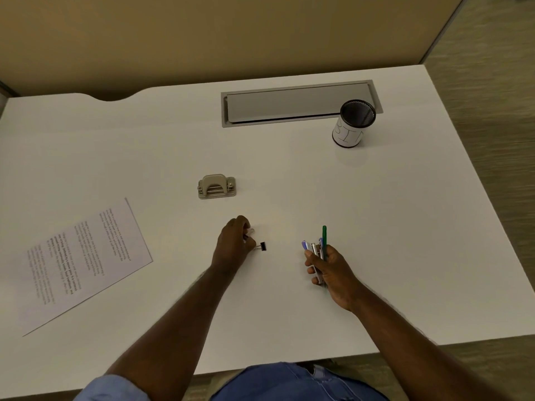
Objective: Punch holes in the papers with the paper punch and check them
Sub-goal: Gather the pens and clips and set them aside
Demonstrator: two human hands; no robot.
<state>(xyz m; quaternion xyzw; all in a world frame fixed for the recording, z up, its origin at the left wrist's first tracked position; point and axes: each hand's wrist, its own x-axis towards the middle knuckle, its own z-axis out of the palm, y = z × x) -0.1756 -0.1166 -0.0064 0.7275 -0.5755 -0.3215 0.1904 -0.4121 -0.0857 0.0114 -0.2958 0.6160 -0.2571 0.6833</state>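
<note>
Showing one punch (216, 186), one printed sheet (84, 261), two hands.

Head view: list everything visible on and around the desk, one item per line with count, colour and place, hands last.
desk: one, white, fills the view
paper punch: one, beige-grey, desk centre
printed papers: at least one sheet, white with black text, left side, angled
pen cup: one, black mesh with white label, far right, looks empty
cable tray cover: one, grey, set in the desk's far edge
binder clip: one, black, beside the left hand
paper clip: small, metal, count unclear, at the left fingertips
pens: several, one green, others blue and silver, in the right hand
left hand: pinching at the clips
right hand: gripping the pens
</note>
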